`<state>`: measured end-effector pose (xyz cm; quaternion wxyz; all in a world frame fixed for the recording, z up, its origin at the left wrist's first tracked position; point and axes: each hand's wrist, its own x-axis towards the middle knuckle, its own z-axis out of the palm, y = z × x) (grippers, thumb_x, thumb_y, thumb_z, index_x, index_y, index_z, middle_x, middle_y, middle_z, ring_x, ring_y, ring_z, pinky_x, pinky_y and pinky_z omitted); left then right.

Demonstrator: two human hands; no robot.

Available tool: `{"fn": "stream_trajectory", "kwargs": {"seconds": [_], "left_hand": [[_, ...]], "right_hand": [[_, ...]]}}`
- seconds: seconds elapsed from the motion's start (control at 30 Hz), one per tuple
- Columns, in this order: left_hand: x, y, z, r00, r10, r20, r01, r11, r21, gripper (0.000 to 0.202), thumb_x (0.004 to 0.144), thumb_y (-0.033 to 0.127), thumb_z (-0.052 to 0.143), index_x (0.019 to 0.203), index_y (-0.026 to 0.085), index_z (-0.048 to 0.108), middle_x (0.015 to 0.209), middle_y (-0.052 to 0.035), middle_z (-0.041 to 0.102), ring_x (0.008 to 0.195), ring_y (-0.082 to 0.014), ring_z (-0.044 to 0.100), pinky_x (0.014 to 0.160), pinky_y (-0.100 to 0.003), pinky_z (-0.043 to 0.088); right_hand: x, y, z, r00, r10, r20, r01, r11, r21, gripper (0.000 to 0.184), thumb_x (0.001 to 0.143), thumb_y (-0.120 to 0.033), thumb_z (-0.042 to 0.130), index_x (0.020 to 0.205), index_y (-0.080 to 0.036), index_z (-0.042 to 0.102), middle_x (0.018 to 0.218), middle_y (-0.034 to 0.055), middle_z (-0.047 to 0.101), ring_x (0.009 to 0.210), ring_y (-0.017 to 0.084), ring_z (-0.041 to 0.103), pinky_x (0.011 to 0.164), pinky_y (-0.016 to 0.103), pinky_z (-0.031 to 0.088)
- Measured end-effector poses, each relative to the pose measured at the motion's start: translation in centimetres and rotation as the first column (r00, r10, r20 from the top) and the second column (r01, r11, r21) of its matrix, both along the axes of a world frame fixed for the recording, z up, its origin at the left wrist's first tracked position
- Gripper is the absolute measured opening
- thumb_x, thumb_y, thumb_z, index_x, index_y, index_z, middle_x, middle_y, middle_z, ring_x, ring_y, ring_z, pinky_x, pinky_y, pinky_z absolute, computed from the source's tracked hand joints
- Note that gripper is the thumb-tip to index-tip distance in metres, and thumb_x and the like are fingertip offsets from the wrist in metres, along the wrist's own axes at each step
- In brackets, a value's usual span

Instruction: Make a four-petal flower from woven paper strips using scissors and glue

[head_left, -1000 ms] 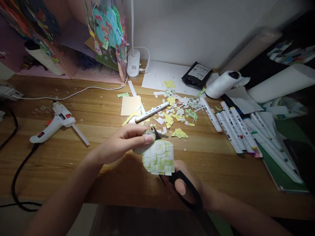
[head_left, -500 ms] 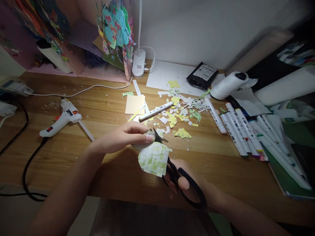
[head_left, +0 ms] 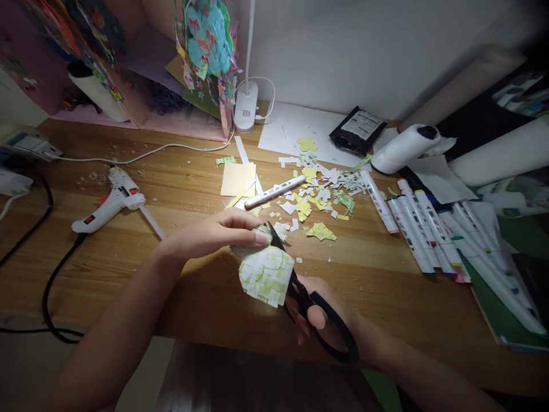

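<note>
My left hand (head_left: 217, 233) pinches a woven piece of green and white paper (head_left: 266, 274) at its top edge, holding it above the wooden desk (head_left: 180, 200). My right hand (head_left: 315, 317) grips black-handled scissors (head_left: 306, 300), thumb through one loop. The blades run up along the paper's right edge, tips near my left fingertips. Paper scraps (head_left: 315, 200) in yellow, green and white lie scattered just beyond the hands.
A white glue gun (head_left: 109, 200) with a black cord lies at left. Several white markers (head_left: 418, 226) lie in a row at right, one marker (head_left: 274, 191) among the scraps. A lamp base (head_left: 245, 106), white sheet, black pouch (head_left: 357, 129), paper rolls and craft boards stand at the back.
The woven paper has turned and shifted slightly left, and the scissors now show along its right edge instead of hidden beneath it. The view drifted a little left.
</note>
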<state>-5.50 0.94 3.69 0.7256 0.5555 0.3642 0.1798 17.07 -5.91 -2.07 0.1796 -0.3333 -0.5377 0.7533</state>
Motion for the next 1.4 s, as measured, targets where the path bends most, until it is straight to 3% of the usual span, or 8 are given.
{"fn": "stream_trajectory", "kwargs": {"seconds": [0.43, 0.53, 0.67, 0.8, 0.9, 1.03, 1.1, 1.4], "left_hand": [[-0.4, 0.6, -0.7, 0.995, -0.019, 0.098, 0.019, 1.000, -0.002, 0.030, 0.077, 0.027, 0.058, 0.054, 0.015, 0.044, 0.051, 0.0052, 0.030, 0.044, -0.0049, 0.026, 0.037, -0.019, 0.017], [-0.6, 0.6, -0.8, 0.996, -0.017, 0.082, 0.016, 1.000, 0.011, 0.032, 0.078, 0.030, 0.058, 0.054, 0.016, 0.043, 0.052, 0.0050, 0.030, 0.045, -0.0052, 0.026, 0.038, -0.020, 0.016], [-0.6, 0.4, -0.7, 0.997, -0.044, 0.066, 0.043, 0.999, 0.010, 0.031, 0.080, 0.031, 0.056, 0.056, 0.016, 0.042, 0.053, 0.0050, 0.030, 0.045, -0.0056, 0.025, 0.040, -0.022, 0.016], [-1.0, 0.2, 0.1, 0.997, -0.080, 0.022, 0.079, 0.995, 0.056, 0.031, 0.080, 0.031, 0.053, 0.055, 0.017, 0.040, 0.055, 0.0046, 0.029, 0.047, -0.0068, 0.026, 0.043, -0.023, 0.019], [-1.3, 0.2, 1.1, 0.981, -0.165, -0.105, 0.181, 0.970, 0.164, 0.032, 0.081, 0.034, 0.051, 0.056, 0.018, 0.039, 0.058, 0.0033, 0.032, 0.052, -0.0092, 0.032, 0.047, -0.024, 0.025], [-1.1, -0.3, 1.2, 0.805, -0.448, -0.389, 0.558, 0.793, 0.243, 0.034, 0.083, 0.038, 0.051, 0.058, 0.018, 0.039, 0.061, 0.0029, 0.038, 0.060, -0.0109, 0.038, 0.056, -0.023, 0.031], [-0.8, -0.7, 0.7, 0.706, -0.507, -0.495, 0.664, 0.718, 0.210, 0.036, 0.083, 0.039, 0.051, 0.058, 0.017, 0.038, 0.060, 0.0031, 0.041, 0.058, -0.0101, 0.039, 0.055, -0.023, 0.031], [-0.8, -0.2, -0.2, 0.575, -0.379, -0.726, 0.687, 0.705, 0.177, 0.033, 0.079, 0.041, 0.057, 0.059, 0.015, 0.050, 0.055, 0.0034, 0.045, 0.050, -0.0083, 0.037, 0.047, -0.022, 0.023]], "right_hand": [[0.1, 1.0, 0.3, 0.995, -0.051, 0.086, 0.053, 0.998, -0.023, 0.061, 0.054, -0.080, 0.056, 0.065, -0.021, 0.044, 0.049, -0.0085, 0.041, 0.034, 0.008, 0.040, 0.033, 0.022, 0.043], [0.8, 1.9, 0.2, 0.983, -0.150, 0.102, 0.141, 0.985, 0.098, 0.059, 0.062, -0.081, 0.049, 0.069, -0.022, 0.045, 0.047, -0.0086, 0.041, 0.034, 0.010, 0.043, 0.035, 0.023, 0.041], [2.5, 4.6, 1.6, 0.842, -0.403, 0.358, 0.212, 0.858, 0.468, 0.051, 0.077, -0.072, 0.040, 0.074, -0.022, 0.046, 0.049, -0.0061, 0.045, 0.041, 0.014, 0.051, 0.042, 0.024, 0.038], [3.8, 7.1, 2.5, 0.480, -0.631, 0.609, -0.070, 0.665, 0.744, 0.039, 0.084, -0.056, 0.046, 0.065, -0.022, 0.049, 0.053, -0.0006, 0.053, 0.052, 0.018, 0.053, 0.047, 0.026, 0.030], [4.2, 8.1, 2.0, 0.298, -0.682, 0.668, -0.226, 0.630, 0.743, 0.028, 0.082, -0.047, 0.053, 0.072, -0.021, 0.056, 0.064, 0.0046, 0.065, 0.059, 0.022, 0.058, 0.049, 0.027, 0.027], [4.5, 8.6, 1.2, 0.248, -0.729, 0.638, -0.212, 0.602, 0.770, 0.024, 0.081, -0.042, 0.057, 0.087, -0.020, 0.063, 0.084, 0.0091, 0.072, 0.073, 0.027, 0.065, 0.054, 0.029, 0.034], [4.7, 8.8, 1.1, 0.240, -0.755, 0.611, -0.182, 0.583, 0.792, 0.026, 0.080, -0.042, 0.059, 0.092, -0.019, 0.064, 0.089, 0.0099, 0.072, 0.079, 0.028, 0.065, 0.057, 0.030, 0.037], [5.3, 9.0, 0.2, 0.305, -0.811, 0.500, -0.221, 0.450, 0.865, 0.031, 0.073, -0.033, 0.067, 0.096, -0.013, 0.068, 0.093, 0.0131, 0.068, 0.088, 0.030, 0.062, 0.074, 0.037, 0.047]]}}
